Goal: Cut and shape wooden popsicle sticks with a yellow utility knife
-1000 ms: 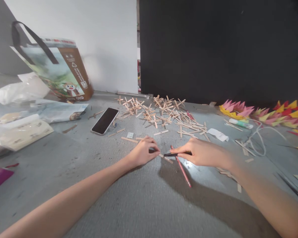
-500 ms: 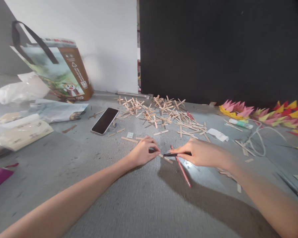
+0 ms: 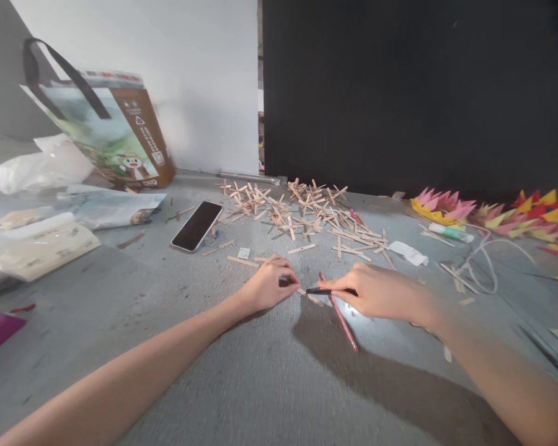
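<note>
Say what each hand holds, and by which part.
Right hand: a black tool, held behind its tip. Left hand: a wooden stick, by its left end; the dark shape there is unclear.

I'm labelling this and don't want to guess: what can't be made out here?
All in the head view:
Wooden stick: one end hidden by the left hand.
Black tool: partly covered by the right hand; its kind is unclear.
Bag: side print too small and blurred.
Purple packet: cut off by the left edge.
</note>
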Action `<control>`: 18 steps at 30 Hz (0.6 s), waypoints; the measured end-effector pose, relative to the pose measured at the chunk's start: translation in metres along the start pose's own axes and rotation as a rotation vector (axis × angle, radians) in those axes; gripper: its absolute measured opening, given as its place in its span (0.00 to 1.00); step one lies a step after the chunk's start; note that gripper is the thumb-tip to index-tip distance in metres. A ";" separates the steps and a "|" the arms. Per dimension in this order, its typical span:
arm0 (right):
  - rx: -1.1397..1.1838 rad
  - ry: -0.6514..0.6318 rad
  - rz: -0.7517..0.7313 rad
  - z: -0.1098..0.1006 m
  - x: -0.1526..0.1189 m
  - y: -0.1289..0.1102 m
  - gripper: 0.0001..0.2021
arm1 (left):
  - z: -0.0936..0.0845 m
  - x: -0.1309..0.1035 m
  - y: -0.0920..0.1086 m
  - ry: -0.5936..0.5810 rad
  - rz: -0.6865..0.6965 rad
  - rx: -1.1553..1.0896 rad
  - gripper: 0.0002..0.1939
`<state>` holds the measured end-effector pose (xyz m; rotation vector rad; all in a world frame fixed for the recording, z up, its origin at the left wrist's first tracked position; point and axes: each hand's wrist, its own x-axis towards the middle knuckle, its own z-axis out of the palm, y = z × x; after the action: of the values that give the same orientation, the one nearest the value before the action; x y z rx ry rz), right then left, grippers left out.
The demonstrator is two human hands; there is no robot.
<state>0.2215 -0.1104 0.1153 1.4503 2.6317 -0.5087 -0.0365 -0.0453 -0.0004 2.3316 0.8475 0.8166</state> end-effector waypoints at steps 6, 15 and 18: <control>-0.056 0.017 0.007 0.002 -0.003 -0.005 0.24 | -0.001 0.001 0.002 -0.010 -0.058 -0.032 0.06; -0.067 0.014 0.020 0.005 -0.003 -0.003 0.24 | -0.002 0.002 0.006 -0.011 -0.093 -0.007 0.06; -0.069 0.030 0.018 0.006 -0.003 -0.003 0.24 | -0.003 0.001 0.007 -0.012 -0.097 -0.012 0.06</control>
<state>0.2199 -0.1165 0.1117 1.4709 2.6287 -0.3940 -0.0352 -0.0481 0.0061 2.2643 0.9400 0.7637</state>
